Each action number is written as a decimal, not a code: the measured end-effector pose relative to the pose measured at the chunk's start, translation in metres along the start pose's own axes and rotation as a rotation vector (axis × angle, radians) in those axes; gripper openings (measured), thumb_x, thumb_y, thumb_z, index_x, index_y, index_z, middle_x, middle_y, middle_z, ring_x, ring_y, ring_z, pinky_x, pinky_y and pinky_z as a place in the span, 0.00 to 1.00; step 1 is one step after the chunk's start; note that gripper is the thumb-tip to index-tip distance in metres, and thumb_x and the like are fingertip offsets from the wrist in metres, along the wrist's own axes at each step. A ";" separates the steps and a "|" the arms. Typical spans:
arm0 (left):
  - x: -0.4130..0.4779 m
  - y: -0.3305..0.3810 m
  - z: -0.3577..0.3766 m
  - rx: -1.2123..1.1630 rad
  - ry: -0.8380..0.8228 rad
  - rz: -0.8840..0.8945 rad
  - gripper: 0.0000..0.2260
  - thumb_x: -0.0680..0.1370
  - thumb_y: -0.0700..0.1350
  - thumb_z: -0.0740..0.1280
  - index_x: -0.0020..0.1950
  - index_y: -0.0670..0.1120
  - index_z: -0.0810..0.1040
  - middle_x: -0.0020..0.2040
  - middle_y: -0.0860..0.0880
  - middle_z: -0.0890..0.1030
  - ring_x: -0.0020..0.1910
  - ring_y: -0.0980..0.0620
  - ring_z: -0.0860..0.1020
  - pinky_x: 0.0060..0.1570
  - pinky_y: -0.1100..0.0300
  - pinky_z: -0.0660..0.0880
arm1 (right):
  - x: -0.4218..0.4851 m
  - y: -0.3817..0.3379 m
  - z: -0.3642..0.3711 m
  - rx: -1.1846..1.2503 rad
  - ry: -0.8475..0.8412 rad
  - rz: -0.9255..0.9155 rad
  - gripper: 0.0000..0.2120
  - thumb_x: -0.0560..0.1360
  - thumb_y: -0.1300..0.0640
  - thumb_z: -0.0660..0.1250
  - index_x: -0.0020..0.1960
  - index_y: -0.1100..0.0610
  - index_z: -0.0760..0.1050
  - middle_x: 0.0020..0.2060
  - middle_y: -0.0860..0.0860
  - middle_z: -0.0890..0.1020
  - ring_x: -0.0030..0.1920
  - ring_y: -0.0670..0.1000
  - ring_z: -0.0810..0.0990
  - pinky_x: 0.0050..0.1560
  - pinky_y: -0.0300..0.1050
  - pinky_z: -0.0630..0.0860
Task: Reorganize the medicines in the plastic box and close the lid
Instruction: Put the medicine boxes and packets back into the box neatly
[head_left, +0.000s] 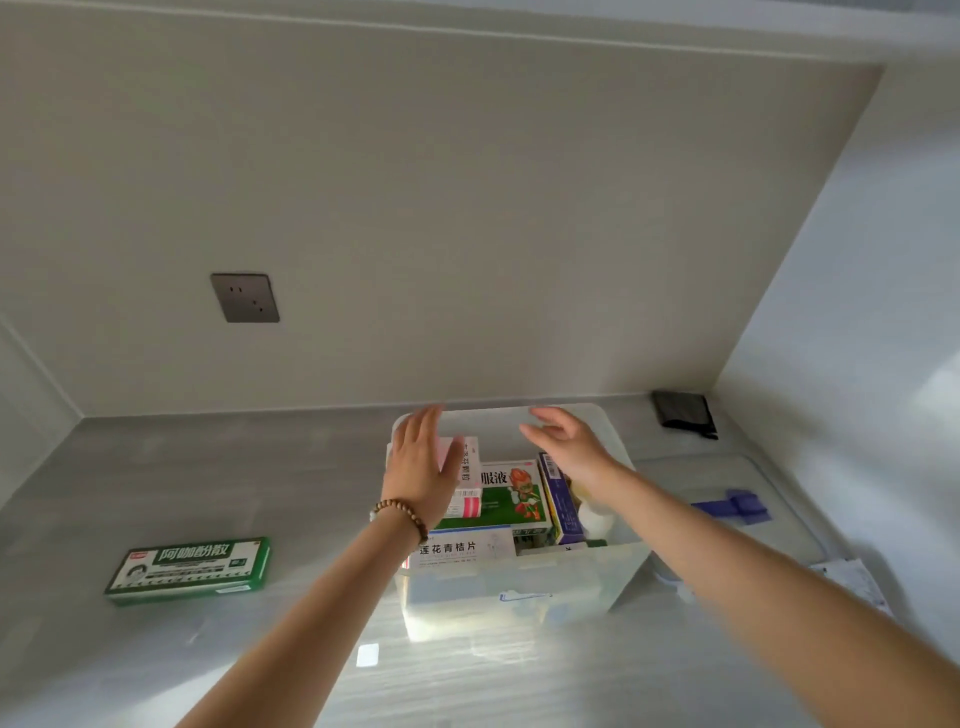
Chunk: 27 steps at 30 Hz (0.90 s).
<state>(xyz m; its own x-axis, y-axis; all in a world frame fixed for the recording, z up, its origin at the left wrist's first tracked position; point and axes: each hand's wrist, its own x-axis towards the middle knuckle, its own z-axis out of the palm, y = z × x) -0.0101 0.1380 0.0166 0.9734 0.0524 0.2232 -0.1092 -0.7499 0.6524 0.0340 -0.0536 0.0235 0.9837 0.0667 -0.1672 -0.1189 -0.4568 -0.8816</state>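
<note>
Grey countertop (208, 467) against a beige wall, and we're right over the clear plastic box (519, 582), which stands open below both sets of fingers. Our left hand (421, 462) has its fingers straight and close together, palm flat against a pink-and-white carton (469, 488) standing upright just inside them; we cannot tell whether the thumb grips it. Our right hand (569, 447) hovers with its fingers loose and slightly spread, holding nothing, a blue carton (563, 509) upright beneath its wrist. Between the two hands lies a green carton with a cartoon figure (498, 499). The lid (727, 478) lies flat, well out beyond the right fingers. Another green box (189, 570) lies well outside the left fingers.
</note>
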 end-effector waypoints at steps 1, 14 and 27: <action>0.003 0.017 0.004 -0.020 -0.006 0.040 0.23 0.80 0.51 0.55 0.73 0.46 0.59 0.73 0.48 0.63 0.73 0.48 0.57 0.72 0.51 0.57 | -0.002 0.001 -0.019 0.021 0.047 -0.020 0.22 0.75 0.49 0.67 0.66 0.54 0.70 0.65 0.52 0.73 0.66 0.52 0.72 0.68 0.52 0.68; -0.046 0.232 0.204 -0.228 -0.450 0.243 0.20 0.80 0.50 0.56 0.71 0.45 0.64 0.70 0.46 0.67 0.69 0.47 0.65 0.68 0.59 0.61 | -0.123 0.162 -0.283 -0.100 0.336 0.176 0.21 0.74 0.55 0.69 0.65 0.56 0.72 0.65 0.52 0.74 0.68 0.52 0.70 0.61 0.42 0.67; -0.126 0.264 0.373 -0.170 -0.875 -0.121 0.26 0.78 0.53 0.58 0.72 0.43 0.59 0.71 0.44 0.66 0.68 0.47 0.67 0.67 0.56 0.64 | -0.200 0.365 -0.315 -0.080 0.315 0.522 0.23 0.74 0.57 0.68 0.68 0.58 0.69 0.67 0.54 0.71 0.63 0.52 0.72 0.58 0.43 0.68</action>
<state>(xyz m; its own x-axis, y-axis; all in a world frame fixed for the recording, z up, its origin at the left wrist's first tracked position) -0.0865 -0.3128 -0.1093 0.7781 -0.4483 -0.4399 0.0434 -0.6604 0.7497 -0.1635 -0.5131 -0.1256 0.7924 -0.4436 -0.4188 -0.5972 -0.4242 -0.6807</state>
